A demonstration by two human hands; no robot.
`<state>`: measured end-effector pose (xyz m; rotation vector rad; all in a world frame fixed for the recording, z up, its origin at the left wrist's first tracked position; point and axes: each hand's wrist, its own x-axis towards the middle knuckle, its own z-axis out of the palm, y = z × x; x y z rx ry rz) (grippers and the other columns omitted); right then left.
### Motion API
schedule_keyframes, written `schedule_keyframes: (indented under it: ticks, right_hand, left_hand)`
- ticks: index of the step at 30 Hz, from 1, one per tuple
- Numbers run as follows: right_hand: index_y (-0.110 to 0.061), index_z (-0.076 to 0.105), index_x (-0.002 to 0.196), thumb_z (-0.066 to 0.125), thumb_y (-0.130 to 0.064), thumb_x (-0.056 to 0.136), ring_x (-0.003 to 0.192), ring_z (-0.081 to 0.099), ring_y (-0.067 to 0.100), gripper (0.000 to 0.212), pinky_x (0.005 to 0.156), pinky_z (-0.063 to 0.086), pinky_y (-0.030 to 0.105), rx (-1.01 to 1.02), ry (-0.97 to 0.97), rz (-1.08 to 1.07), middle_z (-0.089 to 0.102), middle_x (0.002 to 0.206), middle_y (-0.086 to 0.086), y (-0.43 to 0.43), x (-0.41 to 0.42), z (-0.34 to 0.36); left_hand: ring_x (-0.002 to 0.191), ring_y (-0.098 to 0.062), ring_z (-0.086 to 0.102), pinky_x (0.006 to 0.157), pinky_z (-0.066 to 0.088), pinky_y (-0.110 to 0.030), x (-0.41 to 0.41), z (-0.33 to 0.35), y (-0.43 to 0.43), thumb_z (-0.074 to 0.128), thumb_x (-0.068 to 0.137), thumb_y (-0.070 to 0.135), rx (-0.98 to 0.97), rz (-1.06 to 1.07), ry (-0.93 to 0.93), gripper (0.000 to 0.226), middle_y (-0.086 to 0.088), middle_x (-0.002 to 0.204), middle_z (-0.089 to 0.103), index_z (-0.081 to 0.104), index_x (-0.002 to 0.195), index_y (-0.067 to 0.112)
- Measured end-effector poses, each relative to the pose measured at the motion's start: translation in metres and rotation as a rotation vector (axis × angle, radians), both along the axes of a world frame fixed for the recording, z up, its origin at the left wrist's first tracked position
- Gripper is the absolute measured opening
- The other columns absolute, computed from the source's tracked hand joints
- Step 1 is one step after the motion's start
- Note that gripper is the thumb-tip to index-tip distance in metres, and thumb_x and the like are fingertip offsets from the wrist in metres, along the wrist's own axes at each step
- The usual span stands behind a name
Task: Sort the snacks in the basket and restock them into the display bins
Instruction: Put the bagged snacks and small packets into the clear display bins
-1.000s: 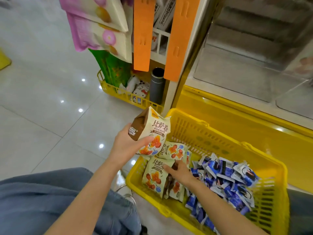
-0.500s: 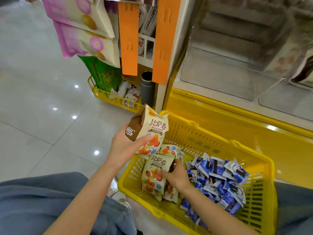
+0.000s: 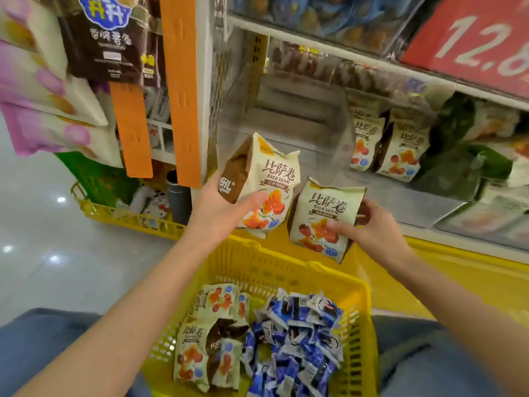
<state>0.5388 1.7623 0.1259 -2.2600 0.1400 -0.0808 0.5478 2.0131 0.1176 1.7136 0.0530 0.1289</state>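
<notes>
Cream-and-brown snack bags are now held one in each hand: the left hand (image 3: 217,210) is closed around one bag (image 3: 263,181), and the right hand (image 3: 369,227) is closed around a second bag (image 3: 323,219). A second ago the right hand was down in the yellow basket (image 3: 286,270), gripping a bag there; both bags have since been raised to the level of the clear display bin (image 3: 286,116). The pick step is judged complete and placement is next. Matching bags (image 3: 383,147) are seen behind the clear front, just right of the raised pair, so that compartment is the likely destination. More cream bags (image 3: 206,333) and a heap of blue packets (image 3: 297,339) remain in the basket. The clear bin wall stands between the held bags and the shelf; entry from above is presumably required. Orange strips (image 3: 180,90) hang to the left, apart from the hands.
</notes>
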Motion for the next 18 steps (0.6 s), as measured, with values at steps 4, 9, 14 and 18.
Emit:
schedule_keyframes:
  ticks: [4,9,14,18]
  right_hand:
    - [-0.027,0.057,0.111,0.080,-0.028,0.069,0.090,0.062,-0.003,0.048,0.074,0.053,0.024,-0.006,-0.210,-0.073,0.065,0.094,-0.018,-0.039,0.011,0.059]
    - [-0.020,0.059,0.110,0.074,-0.025,0.078,0.089,0.068,0.005,0.036,0.070,0.057,0.026,0.215,-0.313,-0.171,0.069,0.105,-0.006,-0.063,0.049,0.090]
    - [-0.015,0.058,0.114,0.069,-0.025,0.082,0.092,0.068,0.010,0.035,0.078,0.056,0.029,0.348,-0.270,-0.253,0.068,0.108,-0.002,-0.065,0.093,0.087]
    - [-0.019,0.058,0.110,0.067,-0.028,0.083,0.083,0.069,0.002,0.030,0.064,0.056,0.018,0.353,-0.265,-0.230,0.068,0.097,-0.012,-0.072,0.101,0.076]
  left_hand:
    - [0.081,0.004,0.065,0.053,0.045,-0.005,0.017,0.022,-0.027,0.079,0.067,0.033,-0.040,-0.036,-0.043,0.046,0.011,0.093,0.069,0.059,0.107,0.023]
    - [0.073,0.007,0.063,0.050,0.046,-0.006,0.029,0.027,-0.061,0.080,0.064,0.037,-0.135,-0.072,-0.001,0.043,0.018,0.087,0.065,0.056,0.100,0.032]
    - [0.070,0.008,0.063,0.048,0.045,-0.006,0.039,0.025,-0.081,0.080,0.061,0.038,-0.147,-0.112,-0.003,0.041,0.019,0.086,0.063,0.050,0.089,0.037]
    - [0.069,0.014,0.060,0.045,0.043,-0.005,0.049,0.025,-0.085,0.080,0.061,0.040,-0.159,-0.108,0.013,0.039,0.019,0.084,0.062,0.050,0.087,0.037]
